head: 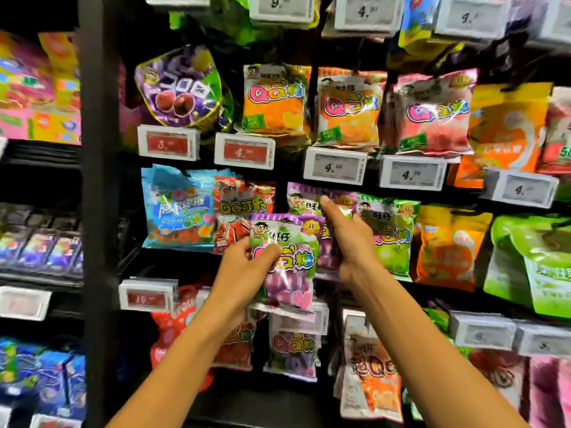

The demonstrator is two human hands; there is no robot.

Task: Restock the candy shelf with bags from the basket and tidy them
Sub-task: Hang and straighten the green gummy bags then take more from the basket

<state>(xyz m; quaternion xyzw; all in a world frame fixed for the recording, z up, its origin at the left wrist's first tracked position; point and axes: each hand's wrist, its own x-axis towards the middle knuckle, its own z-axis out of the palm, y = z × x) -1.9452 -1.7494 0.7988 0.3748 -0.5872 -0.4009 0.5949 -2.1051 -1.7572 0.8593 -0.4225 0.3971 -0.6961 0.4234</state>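
Dark candy shelf (99, 211) — rows of candy bags (275, 100), price tags (335, 168) beneath each

The purple bag (293, 273) reads "QQ"; a white price tag (335, 166) shows "4.", a red tag (168, 144) "3."

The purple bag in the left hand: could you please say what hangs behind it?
A second purple bag, top touched by the right hand; the held bag hides its lower part.

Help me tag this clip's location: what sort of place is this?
Most likely a shop's candy aisle: rows of candy bags, electronic price tags under each row, and a left hand holding a purple candy bag.
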